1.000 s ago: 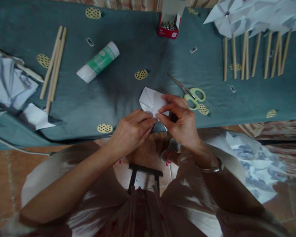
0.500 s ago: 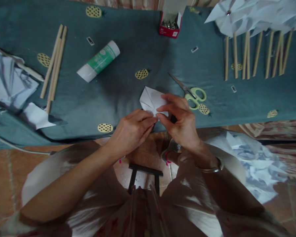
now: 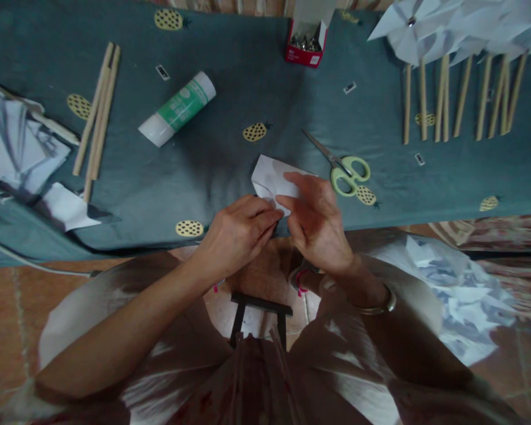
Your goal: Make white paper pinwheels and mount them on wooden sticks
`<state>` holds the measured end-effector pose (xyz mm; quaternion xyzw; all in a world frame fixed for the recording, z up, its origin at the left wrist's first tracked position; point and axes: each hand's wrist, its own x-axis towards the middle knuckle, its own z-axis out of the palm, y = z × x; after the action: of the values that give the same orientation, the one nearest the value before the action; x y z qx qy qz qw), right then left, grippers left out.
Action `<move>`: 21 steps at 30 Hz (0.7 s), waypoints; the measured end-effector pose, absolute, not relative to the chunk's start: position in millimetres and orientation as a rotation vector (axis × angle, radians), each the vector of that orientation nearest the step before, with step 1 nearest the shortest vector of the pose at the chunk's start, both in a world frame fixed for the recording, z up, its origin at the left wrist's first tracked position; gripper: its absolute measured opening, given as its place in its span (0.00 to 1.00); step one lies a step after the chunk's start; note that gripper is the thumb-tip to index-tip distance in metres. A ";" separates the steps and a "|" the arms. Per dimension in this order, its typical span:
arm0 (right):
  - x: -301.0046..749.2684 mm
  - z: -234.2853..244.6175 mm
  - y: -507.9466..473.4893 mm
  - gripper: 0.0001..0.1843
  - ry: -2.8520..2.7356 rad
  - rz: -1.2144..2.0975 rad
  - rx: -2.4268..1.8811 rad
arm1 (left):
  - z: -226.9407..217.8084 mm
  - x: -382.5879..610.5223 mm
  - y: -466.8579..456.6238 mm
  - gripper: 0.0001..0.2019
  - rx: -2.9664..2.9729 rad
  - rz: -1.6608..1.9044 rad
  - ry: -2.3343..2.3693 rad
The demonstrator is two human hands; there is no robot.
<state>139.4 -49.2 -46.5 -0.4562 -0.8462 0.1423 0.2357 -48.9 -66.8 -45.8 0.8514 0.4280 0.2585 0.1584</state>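
A small white sheet of paper (image 3: 269,171), partly folded, sits at the near edge of the table between my hands. My left hand (image 3: 243,227) pinches its near corner between thumb and fingers. Over the paper's right side, my right hand (image 3: 321,218) has its fingers spread, partly hiding the sheet; it is slightly blurred, and whether a fingertip touches the paper is unclear. Scissors with pale green handles (image 3: 345,174) lie just beyond my right hand, blades pointing up and left.
A white and green glue stick (image 3: 179,109) lies left of centre. Wooden sticks (image 3: 98,112) and paper sheets (image 3: 20,141) are at left. A red box of metal pins (image 3: 304,54) stands at the back. Paper pinwheels on sticks (image 3: 438,35) lie at back right; white paper pieces (image 3: 460,301) are below right.
My right hand has let go of the paper's folded part and its fingers have spread. More of the sheet's right side shows, with the fold lifted. My left hand keeps its pinch.
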 end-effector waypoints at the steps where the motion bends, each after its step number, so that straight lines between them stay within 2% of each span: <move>1: 137.7 -47.6 -51.0 0.13 -2.344 0.328 -1.240 | -45.6 -48.9 -67.1 0.09 2.440 0.734 1.224; 5: 129.3 -55.2 -56.7 0.15 -2.384 0.158 -1.206 | -45.2 -49.0 -68.4 0.07 2.466 0.737 1.212; 11: 123.7 -61.7 -60.1 0.17 -2.351 0.122 -1.140 | -45.1 -48.8 -68.7 0.08 2.416 0.783 1.202; 17: 139.2 -53.0 -52.4 0.21 -2.207 0.419 -1.181 | -46.1 -46.4 -70.2 0.08 2.446 0.771 1.227; 21: 150.3 -48.7 -43.1 0.25 -2.150 0.449 -1.297 | -45.1 -49.0 -68.7 0.08 2.490 0.756 1.236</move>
<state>150.3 -43.1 -48.7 -0.4865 -0.8064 0.1684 0.2909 -49.0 -68.7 -45.1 0.8571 0.4253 0.2601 0.1300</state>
